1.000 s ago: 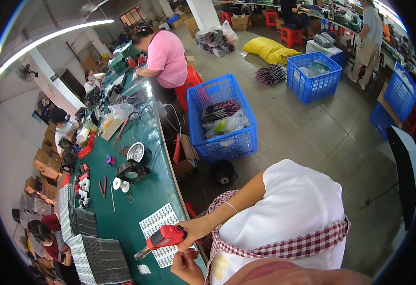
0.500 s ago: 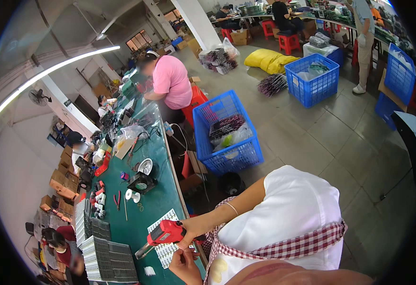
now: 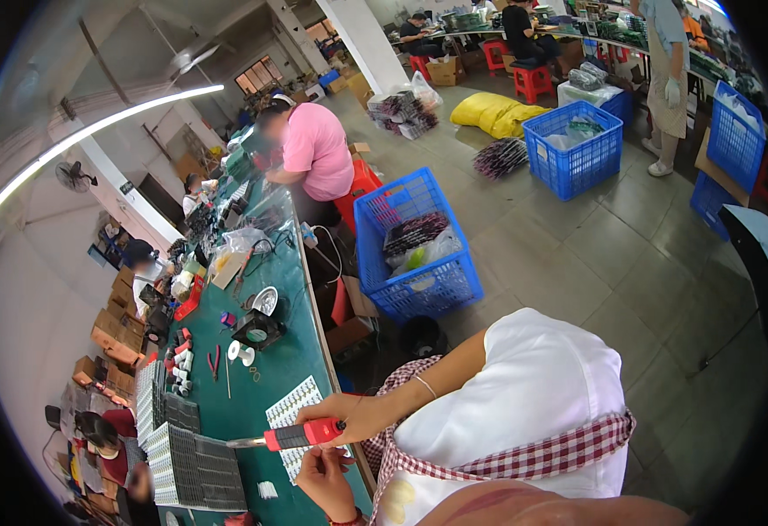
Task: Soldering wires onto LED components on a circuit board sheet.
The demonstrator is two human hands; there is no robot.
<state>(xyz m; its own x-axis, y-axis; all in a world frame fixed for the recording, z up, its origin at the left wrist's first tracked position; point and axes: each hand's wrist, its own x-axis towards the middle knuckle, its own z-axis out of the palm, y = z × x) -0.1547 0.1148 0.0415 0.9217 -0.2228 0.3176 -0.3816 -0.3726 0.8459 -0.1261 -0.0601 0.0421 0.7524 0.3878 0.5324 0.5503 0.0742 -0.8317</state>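
My right hand [image 3: 349, 415] is closed around a red-and-black gun-shaped tool [image 3: 300, 435] with a long metal tip. The tip points left, toward a stack of grey-and-white slatted panels [image 3: 195, 472]; from here I cannot tell whether it touches them. Just below the tool, my left hand [image 3: 327, 484] has its thumb and fingers pinched together. Whatever they hold is too small to make out. Under both hands lies a white sheet [image 3: 294, 405] with rows of small parts, partly covered by the tool and my right hand.
On the green bench [image 3: 287, 351] are red-handled pliers [image 3: 215, 361], a white spool [image 3: 241, 353], a black boxy device [image 3: 258, 329] and a small white piece [image 3: 266, 490]. A blue crate [image 3: 423, 294] stands beside the bench. A person in pink [image 3: 315, 153] works farther along it.
My right hand has turned the tool from slanting down-left to nearly level, bringing its tip closer to the slatted panels. My left hand has shifted slightly left and up.
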